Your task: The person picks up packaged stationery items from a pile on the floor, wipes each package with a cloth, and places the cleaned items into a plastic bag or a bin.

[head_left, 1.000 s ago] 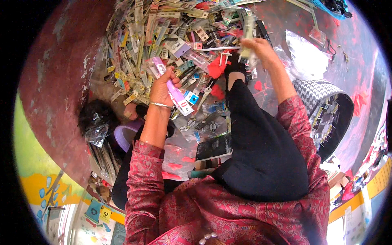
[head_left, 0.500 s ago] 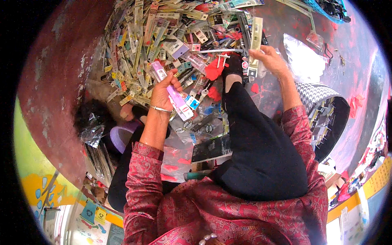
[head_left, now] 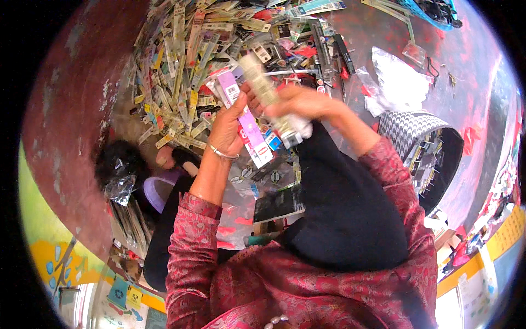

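Note:
My left hand (head_left: pixel 226 129) is closed on a long, narrow purple package (head_left: pixel 252 131) with a barcode near its upper end, held slanting in front of me. My right hand (head_left: pixel 309 102) grips a long, pale yellowish packaging strip (head_left: pixel 257 77), smeared by motion, just to the right of the purple package. Whether the two pieces touch, I cannot tell. Beyond my hands spreads a heap of similar narrow packages (head_left: pixel 181 71), mostly clear or yellowish. A small blue-and-white card (head_left: pixel 272 140) shows between the two held pieces.
On the right lies a black-and-white patterned container (head_left: pixel 402 127) on its side, with many small packs inside. White plastic sheeting (head_left: pixel 400 82) lies behind it. A blue basket (head_left: pixel 430 8) stands far right, a dark slab (head_left: pixel 278 205) near my legs, and a purple rim (head_left: pixel 155 189) at left.
My right hand has swung left with the pale strip, from beyond my knee to beside my left hand. The purple package has moved slightly right and is more upright.

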The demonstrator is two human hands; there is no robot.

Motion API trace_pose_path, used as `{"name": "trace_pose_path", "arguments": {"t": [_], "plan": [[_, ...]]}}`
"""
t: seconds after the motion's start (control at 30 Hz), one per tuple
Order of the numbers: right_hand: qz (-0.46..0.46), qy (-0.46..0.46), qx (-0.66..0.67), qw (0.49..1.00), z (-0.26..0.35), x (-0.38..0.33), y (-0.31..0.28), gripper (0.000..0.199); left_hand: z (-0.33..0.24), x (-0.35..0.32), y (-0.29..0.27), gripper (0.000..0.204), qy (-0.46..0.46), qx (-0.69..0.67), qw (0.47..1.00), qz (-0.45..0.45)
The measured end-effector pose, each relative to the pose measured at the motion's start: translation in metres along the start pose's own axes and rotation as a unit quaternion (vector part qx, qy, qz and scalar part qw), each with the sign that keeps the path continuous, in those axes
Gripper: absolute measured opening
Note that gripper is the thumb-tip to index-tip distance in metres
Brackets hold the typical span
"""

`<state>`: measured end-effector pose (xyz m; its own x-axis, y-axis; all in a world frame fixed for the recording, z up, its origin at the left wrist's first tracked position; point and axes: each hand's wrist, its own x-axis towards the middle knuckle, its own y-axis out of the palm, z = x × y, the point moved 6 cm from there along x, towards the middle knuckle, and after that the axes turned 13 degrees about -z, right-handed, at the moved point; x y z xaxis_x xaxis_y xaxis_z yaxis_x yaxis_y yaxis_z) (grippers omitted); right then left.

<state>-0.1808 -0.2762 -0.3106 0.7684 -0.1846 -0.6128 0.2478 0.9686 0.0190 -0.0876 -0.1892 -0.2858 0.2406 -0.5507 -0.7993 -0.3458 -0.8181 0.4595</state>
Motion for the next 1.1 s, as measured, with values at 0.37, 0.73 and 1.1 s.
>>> {"name": "trace_pose_path", "arguments": {"t": [0.37,0.73,1.1], "plan": [[-0.041,-0.129,-0.059,0.989,0.060,-0.014,0.006,0.056,-0.066,-0.044,-0.020,0.025,0.080,0.067,0.991,-0.083],[-0.219,-0.187,0.354,0.890,0.149,-0.150,-0.105,0.022,-0.207,-0.263,-0.041,0.022,0.255,-0.066,0.964,-0.028],[-0.185,-0.326,0.364,0.853,0.245,-0.292,-0.003,0.016,-0.168,-0.356,-0.074,0.009,0.289,-0.196,0.933,-0.082]]}}
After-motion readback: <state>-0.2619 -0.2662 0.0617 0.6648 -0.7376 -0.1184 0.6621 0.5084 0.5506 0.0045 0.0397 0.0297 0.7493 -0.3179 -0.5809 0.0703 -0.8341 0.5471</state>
